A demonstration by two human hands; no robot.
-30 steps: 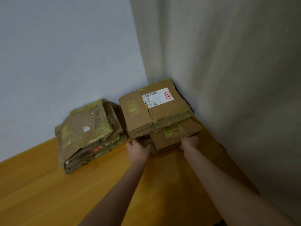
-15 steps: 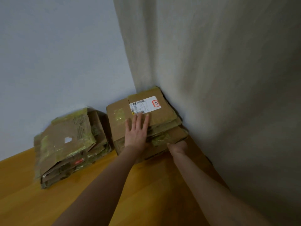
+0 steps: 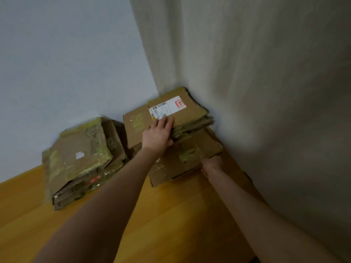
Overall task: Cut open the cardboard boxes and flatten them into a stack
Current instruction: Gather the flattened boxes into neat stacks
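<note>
Evidently squaring up, a person's left hand [image 3: 158,133] lies flat, fingers straight, atop the corner stack [image 3: 191,112] at the far right. The nearer right hand [image 3: 211,165] appears to grip the near-right edge of a flattened box [image 3: 176,166] jutting out beneath.

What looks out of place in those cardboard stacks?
In the corner stack, a large lower sheet juts out toward the person, out of line with the labelled sheets above. The left hand presses on top; the right hand grips its near edge.
</note>
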